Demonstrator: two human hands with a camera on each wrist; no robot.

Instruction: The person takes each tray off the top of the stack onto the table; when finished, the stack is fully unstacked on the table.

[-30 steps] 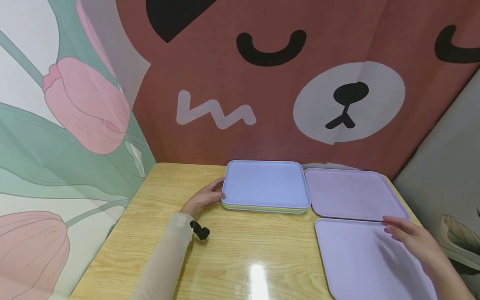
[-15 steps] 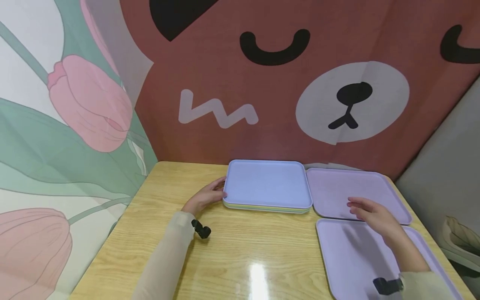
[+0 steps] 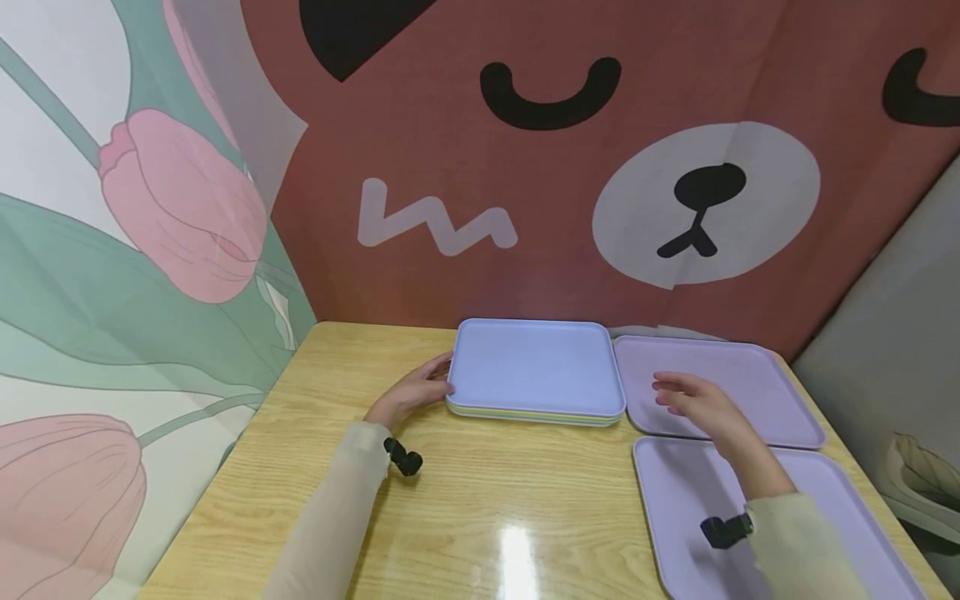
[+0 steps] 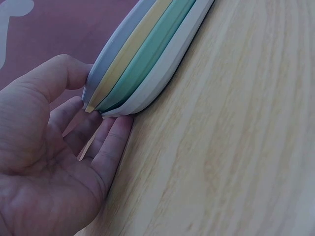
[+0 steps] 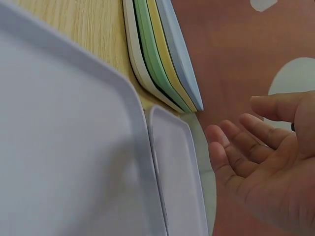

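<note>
A stack of trays stands at the back of the table, a blue tray (image 3: 537,367) on top. Below it the left wrist view shows a yellow tray (image 4: 129,48), a green tray (image 4: 147,59) and a white tray (image 4: 165,73). My left hand (image 3: 408,393) touches the stack's left edge, thumb at the blue rim and fingertips lower along the side. My right hand (image 3: 701,404) hovers above the far purple tray (image 3: 765,392), apart from the stack, with relaxed fingers holding nothing. Nearer lies another purple tray (image 3: 675,500), partly covered by the right forearm.
The trays lie on a wooden table (image 3: 480,492). Behind the table hangs a brown bear-print cloth (image 3: 420,292), with a tulip-print cloth (image 3: 187,208) at the left. A grey surface (image 3: 892,317) rises at the right.
My right hand has moved left and farther back, from over the border of the two purple trays towards the stack. My left hand has stayed at the stack's left edge.
</note>
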